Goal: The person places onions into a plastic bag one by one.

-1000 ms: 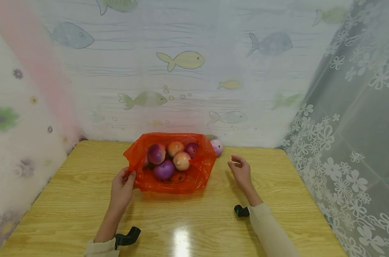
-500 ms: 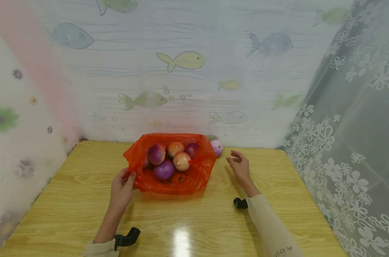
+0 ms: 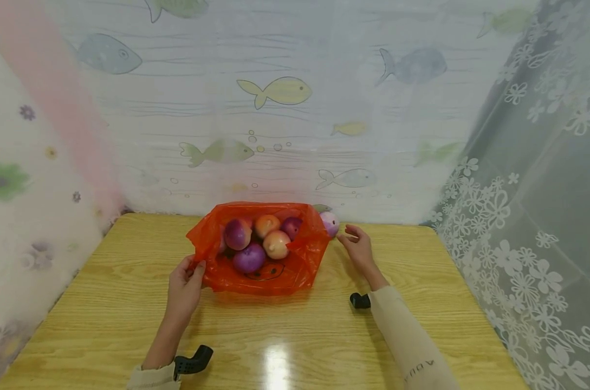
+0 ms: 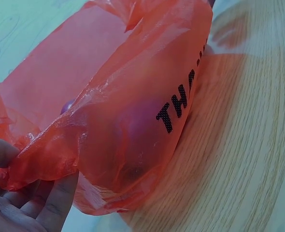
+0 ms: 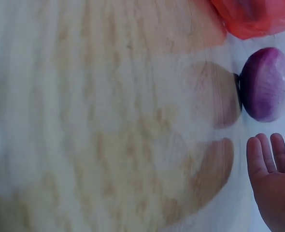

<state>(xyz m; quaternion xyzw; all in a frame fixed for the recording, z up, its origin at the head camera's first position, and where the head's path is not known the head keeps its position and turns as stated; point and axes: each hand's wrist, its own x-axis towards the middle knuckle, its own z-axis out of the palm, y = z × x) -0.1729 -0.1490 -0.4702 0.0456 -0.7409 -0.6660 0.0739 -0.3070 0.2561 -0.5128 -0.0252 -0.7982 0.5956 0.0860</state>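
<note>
A red plastic bag (image 3: 314, 262) lies with its mouth toward me, holding several purple onions (image 3: 248, 257) and yellow onions (image 3: 276, 245). My left hand (image 3: 185, 284) pinches the bag's left rim between thumb and fingers; the left wrist view shows the thin plastic (image 4: 41, 164) caught there. One more purple onion (image 3: 330, 223) sits on the table just behind the bag's right side, partly hidden by it. Close to that onion is my right hand (image 3: 359, 248), fingers extended and slightly bent. In the right wrist view a small gap separates the fingers (image 5: 277, 150) from the onion (image 5: 265, 84).
The wooden table (image 3: 275, 330) meets a fish-patterned curtain (image 3: 275, 135) right behind the bag and the lone onion. A lace curtain (image 3: 509, 260) borders the right side. Black wrist mounts (image 3: 194, 360) stick out from both forearms.
My right hand has moved forward and left, nearer to the onion outside the bag. The left hand and the bag stay almost where they were.
</note>
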